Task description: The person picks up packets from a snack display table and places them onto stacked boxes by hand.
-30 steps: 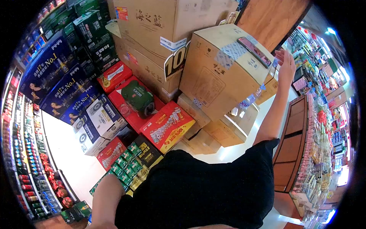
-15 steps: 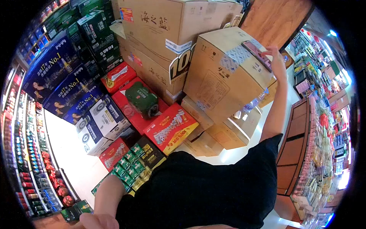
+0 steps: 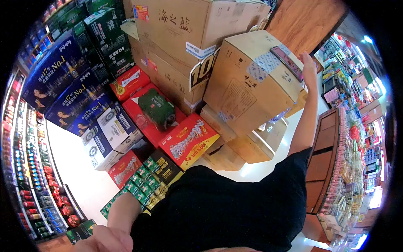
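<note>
My right hand [image 3: 309, 66] is raised beside the top of a tall brown carton [image 3: 247, 80], its fingers loosely extended and holding nothing that I can see. A smartphone [image 3: 286, 63] with a pinkish screen lies on that carton, just left of the hand, with a small gap between them. Clear tape with blue print runs over the carton's edge. Low at the bottom left is my left hand [image 3: 110, 238], close to my body and partly cut off by the view's edge. Its fingers are not clear enough to show a grip.
Larger brown cartons [image 3: 176, 31] are stacked behind. Red beer boxes [image 3: 189, 140], a dark green bundle [image 3: 156, 108], blue boxes [image 3: 63, 75] and green can packs [image 3: 140, 185] stand to the left. A wooden counter [image 3: 321, 168] with bottles is on the right; stocked shelves [image 3: 37, 168] line the left.
My right hand has drawn back from the phone, off to its right. My left hand has shifted slightly and shows more at the bottom edge. The phone stays on the carton.
</note>
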`<state>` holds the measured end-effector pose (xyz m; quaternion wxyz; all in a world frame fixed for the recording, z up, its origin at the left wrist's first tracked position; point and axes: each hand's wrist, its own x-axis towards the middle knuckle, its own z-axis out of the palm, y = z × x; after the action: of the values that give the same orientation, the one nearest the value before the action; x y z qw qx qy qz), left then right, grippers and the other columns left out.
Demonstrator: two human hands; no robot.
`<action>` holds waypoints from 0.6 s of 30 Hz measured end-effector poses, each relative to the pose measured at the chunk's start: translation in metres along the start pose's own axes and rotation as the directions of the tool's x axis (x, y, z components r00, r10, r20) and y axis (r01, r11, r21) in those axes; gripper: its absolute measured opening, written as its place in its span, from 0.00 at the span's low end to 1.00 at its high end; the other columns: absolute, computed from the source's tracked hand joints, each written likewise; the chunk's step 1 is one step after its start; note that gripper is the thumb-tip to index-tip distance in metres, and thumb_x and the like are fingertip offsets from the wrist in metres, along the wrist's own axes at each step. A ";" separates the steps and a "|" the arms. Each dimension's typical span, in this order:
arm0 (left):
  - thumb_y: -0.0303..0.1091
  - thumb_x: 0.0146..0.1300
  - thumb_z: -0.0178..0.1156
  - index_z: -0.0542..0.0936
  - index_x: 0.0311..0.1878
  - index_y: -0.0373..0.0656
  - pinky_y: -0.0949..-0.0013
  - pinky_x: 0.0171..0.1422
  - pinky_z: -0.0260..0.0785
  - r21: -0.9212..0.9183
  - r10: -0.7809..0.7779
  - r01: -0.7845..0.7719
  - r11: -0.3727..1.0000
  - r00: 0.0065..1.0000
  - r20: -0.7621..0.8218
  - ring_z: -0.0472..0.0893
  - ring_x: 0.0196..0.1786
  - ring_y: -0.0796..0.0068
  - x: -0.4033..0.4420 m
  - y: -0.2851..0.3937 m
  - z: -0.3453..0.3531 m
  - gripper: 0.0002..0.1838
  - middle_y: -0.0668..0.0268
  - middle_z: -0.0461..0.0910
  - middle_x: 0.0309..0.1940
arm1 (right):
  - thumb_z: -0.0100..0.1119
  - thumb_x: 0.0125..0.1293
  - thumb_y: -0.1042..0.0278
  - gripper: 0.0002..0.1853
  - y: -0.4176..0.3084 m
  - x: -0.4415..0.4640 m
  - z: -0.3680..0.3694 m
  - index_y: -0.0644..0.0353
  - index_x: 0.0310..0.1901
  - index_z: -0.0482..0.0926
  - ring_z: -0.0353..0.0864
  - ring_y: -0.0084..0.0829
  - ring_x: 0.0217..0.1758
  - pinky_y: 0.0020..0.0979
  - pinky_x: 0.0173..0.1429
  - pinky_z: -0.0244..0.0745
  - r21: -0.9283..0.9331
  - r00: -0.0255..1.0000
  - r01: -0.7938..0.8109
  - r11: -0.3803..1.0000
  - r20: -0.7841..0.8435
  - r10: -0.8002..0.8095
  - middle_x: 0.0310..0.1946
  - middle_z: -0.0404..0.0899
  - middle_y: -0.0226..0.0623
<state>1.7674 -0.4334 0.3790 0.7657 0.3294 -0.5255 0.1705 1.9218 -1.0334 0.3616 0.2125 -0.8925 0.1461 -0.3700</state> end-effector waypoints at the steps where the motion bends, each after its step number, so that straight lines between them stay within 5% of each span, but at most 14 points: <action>1: 0.34 0.60 0.57 0.79 0.41 0.55 0.57 0.47 0.57 -0.009 -0.013 0.013 1.000 1.000 0.009 0.69 0.42 0.75 0.001 0.000 -0.003 0.07 0.78 0.68 0.38 | 0.41 0.68 0.44 0.30 0.001 0.003 0.000 0.67 0.52 0.74 0.72 0.37 0.58 0.32 0.60 0.63 -0.014 0.998 0.016 1.000 0.064 -0.015 0.51 0.76 0.47; 4: 0.36 0.59 0.58 0.79 0.41 0.54 0.57 0.47 0.56 -0.050 0.040 -0.040 0.998 0.999 0.000 0.69 0.41 0.75 0.003 -0.007 -0.005 0.07 0.77 0.67 0.38 | 0.51 0.63 0.46 0.32 0.002 0.009 0.004 0.65 0.59 0.67 0.70 0.38 0.59 0.34 0.60 0.63 -0.006 0.972 0.011 1.000 0.233 -0.009 0.56 0.72 0.48; 9: 0.41 0.58 0.60 0.78 0.44 0.53 0.56 0.48 0.57 0.106 -0.191 0.200 0.974 0.978 -0.087 0.70 0.43 0.75 -0.006 0.007 -0.010 0.11 0.76 0.69 0.39 | 0.68 0.49 0.54 0.44 -0.008 0.016 0.011 0.67 0.63 0.59 0.71 0.37 0.56 0.33 0.61 0.63 0.053 0.882 -0.050 0.997 0.471 0.019 0.53 0.71 0.50; 10: 0.42 0.58 0.60 0.78 0.45 0.53 0.56 0.49 0.57 0.147 -0.241 0.261 0.954 0.960 -0.141 0.70 0.44 0.75 -0.007 0.007 -0.008 0.13 0.76 0.69 0.40 | 0.69 0.48 0.55 0.44 -0.014 0.017 0.009 0.67 0.63 0.59 0.71 0.37 0.55 0.33 0.61 0.63 0.045 0.865 -0.073 0.996 0.500 0.041 0.53 0.71 0.50; 13: 0.58 0.60 0.56 0.69 0.39 0.45 0.63 0.47 0.56 0.114 -0.058 0.089 0.989 0.967 -0.248 0.63 0.43 0.71 -0.031 -0.020 -0.010 0.24 0.66 0.61 0.40 | 0.70 0.46 0.57 0.45 -0.026 0.021 0.006 0.65 0.64 0.59 0.72 0.35 0.54 0.33 0.59 0.64 0.013 0.831 -0.101 0.995 0.551 0.077 0.51 0.72 0.48; 14: 0.58 0.61 0.54 0.68 0.39 0.46 0.68 0.42 0.51 0.167 -0.079 0.127 0.978 0.959 -0.271 0.60 0.39 0.74 -0.036 -0.024 -0.008 0.23 0.68 0.59 0.37 | 0.71 0.46 0.56 0.45 -0.023 0.024 0.006 0.64 0.64 0.59 0.72 0.35 0.53 0.33 0.57 0.65 0.001 0.838 -0.084 0.996 0.542 0.070 0.51 0.72 0.48; 18: 0.54 0.65 0.49 0.70 0.37 0.44 0.61 0.49 0.62 0.178 -0.220 0.321 0.930 0.875 -0.430 0.69 0.43 0.63 -0.063 -0.029 -0.010 0.20 0.63 0.65 0.35 | 0.72 0.44 0.57 0.46 -0.041 0.019 -0.004 0.62 0.64 0.60 0.73 0.33 0.50 0.32 0.55 0.67 -0.036 0.817 -0.082 0.996 0.570 0.088 0.46 0.74 0.45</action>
<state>1.7669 -0.4422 0.3094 0.8272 0.4496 -0.2795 0.1884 1.9362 -1.0067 0.3956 0.2583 -0.9559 0.1174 -0.0756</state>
